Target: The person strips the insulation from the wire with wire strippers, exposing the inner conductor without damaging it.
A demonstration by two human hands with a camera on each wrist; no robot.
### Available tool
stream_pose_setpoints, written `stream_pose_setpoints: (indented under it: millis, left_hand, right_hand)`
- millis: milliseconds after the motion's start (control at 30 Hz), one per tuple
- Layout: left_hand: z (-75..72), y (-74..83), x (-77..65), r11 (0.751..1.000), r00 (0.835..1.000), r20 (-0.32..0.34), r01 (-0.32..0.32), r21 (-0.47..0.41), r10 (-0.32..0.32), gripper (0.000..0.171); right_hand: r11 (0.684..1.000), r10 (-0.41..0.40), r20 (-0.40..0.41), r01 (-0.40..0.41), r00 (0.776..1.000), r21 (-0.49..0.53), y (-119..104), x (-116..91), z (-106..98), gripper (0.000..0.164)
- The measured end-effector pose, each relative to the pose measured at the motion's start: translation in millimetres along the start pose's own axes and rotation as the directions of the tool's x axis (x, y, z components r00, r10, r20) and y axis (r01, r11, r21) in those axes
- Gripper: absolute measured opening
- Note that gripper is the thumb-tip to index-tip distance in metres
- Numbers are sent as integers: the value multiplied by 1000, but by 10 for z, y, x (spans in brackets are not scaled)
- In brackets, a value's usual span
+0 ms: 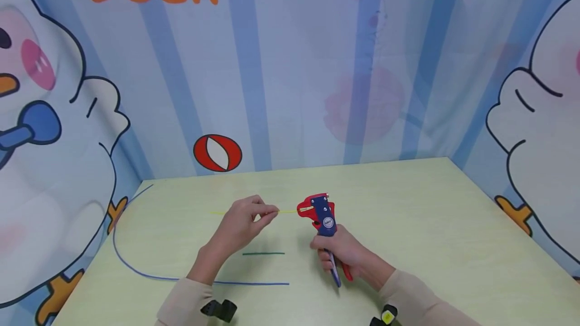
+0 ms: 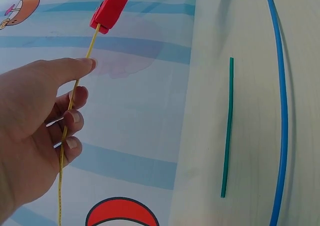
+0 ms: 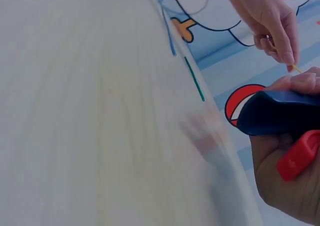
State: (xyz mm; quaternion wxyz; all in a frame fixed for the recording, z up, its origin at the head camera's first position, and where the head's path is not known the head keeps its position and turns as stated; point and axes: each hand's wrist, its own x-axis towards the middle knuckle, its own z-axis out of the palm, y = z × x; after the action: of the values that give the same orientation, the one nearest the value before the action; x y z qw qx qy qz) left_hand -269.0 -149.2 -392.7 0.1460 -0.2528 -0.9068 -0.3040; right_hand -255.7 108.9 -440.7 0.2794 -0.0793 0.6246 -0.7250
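My left hand [image 1: 241, 225] pinches a thin yellow wire [image 1: 287, 211] between thumb and forefinger. Its tail trails off to the left, and in the left wrist view the wire [image 2: 60, 186] runs down past the curled fingers. The wire's other end meets the red nose of a red and blue wire stripper [image 1: 322, 215]. My right hand [image 1: 346, 250] grips that stripper around its handles, holding it upright above the table. Seen from the right wrist, the blue handle [image 3: 275, 110] and the red handle [image 3: 300, 156] stand apart.
A short green wire [image 1: 264, 253] lies on the pale table [image 1: 408, 205] below my left hand. A long blue wire [image 1: 254, 283] curves around the table's left side and passes under the left forearm. Behind stands a cartoon-printed curtain [image 1: 299, 64].
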Motion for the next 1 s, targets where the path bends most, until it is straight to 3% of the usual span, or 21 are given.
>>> stream_pose_setpoints:
  millis: [333,500,800,1000]
  left_hand:
    - [-19,-16,8,999,1000,-18,-7,33,7,13]
    - [-15,-51,-7,998,999,-27,28,48,-27,12]
    - [61,-149,-9,983,987,89,124,132,-137,13]
    - [115,-219,-52,970,984,96,125,209,-147,9]
  right_hand:
    - [1000,-2,38,3,999,-17,-17,14,-32,18]
    - [998,-15,68,19,998,-53,-37,18,-57,18]
    - [997,-28,41,31,999,-67,-97,16,-105,28]
    - [995,-28,68,34,997,-91,-107,-4,-110,31]
